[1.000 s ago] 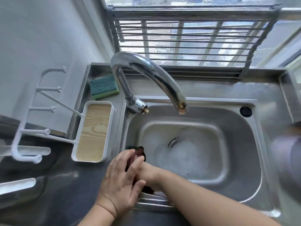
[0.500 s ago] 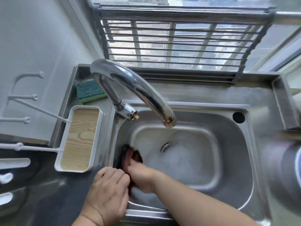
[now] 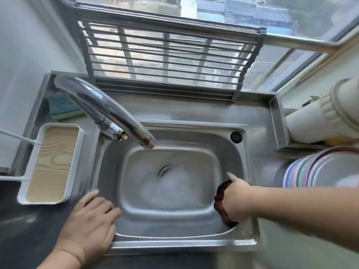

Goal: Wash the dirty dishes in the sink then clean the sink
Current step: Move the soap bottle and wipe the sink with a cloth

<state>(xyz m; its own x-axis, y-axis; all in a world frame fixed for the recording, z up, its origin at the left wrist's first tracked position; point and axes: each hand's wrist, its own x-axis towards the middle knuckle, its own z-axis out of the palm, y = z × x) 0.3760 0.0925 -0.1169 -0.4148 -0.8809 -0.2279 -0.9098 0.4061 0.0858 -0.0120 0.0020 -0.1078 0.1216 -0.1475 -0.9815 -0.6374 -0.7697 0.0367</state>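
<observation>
Sink [image 3: 250,171]; right fingers [image 3: 232,176] gripping scrubber [image 3: 220,200]

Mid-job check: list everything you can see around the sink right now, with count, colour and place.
sink: one, steel, centre
foam: white patch, basin floor by the drain
faucet: one, chrome, back left, spout over basin
sponge: one, green, back left corner
tray: one, white with wood-look base, left of sink
rack: one, grey bars, behind sink
plates: stack, pastel, right counter
scrubber: one, dark red, right basin wall
left hand: resting on front left rim
right hand: gripping scrubber
</observation>
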